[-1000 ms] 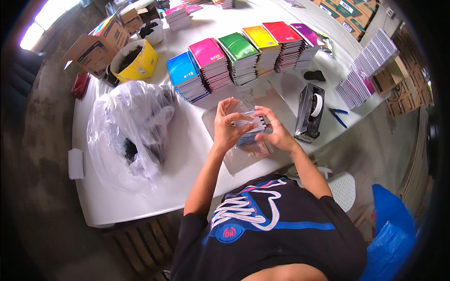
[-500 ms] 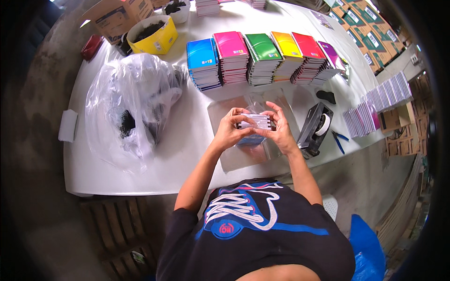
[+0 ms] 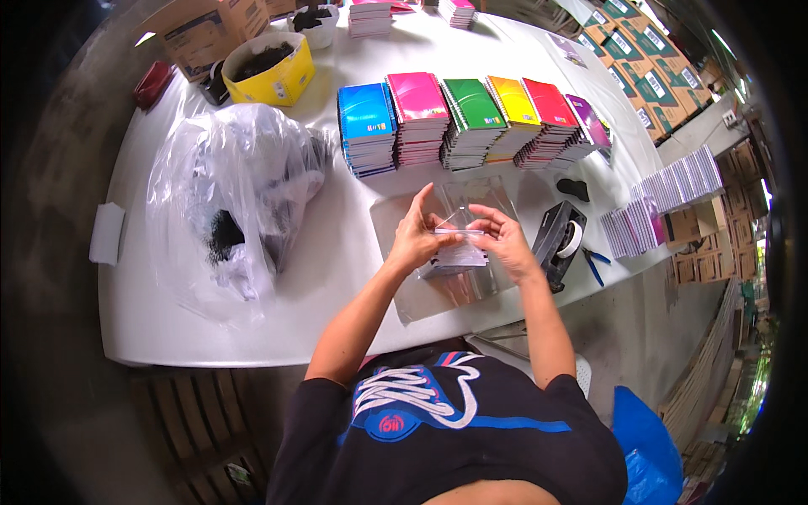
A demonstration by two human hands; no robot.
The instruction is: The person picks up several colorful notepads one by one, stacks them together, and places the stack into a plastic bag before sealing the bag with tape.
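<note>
Head view: my left hand (image 3: 414,240) and right hand (image 3: 505,240) pinch a clear sleeve (image 3: 459,250) by its top corners, just above a sheet (image 3: 404,290) on the table (image 3: 252,328). It looks light, limp, slippery, so edges seem the best hold. Notebook stacks (image 3: 471,122) sit beyond, tape dispenser (image 3: 560,240) at right.

The small clear-wrapped pack (image 3: 459,251) is partly covered by the fingers of the left hand (image 3: 417,240) and the right hand (image 3: 503,242), and what it contains cannot be made out. The dark items inside the crumpled plastic bag (image 3: 227,202) are obscured by its folds. The cardboard box (image 3: 206,29) is cut off by the dark rim.
</note>
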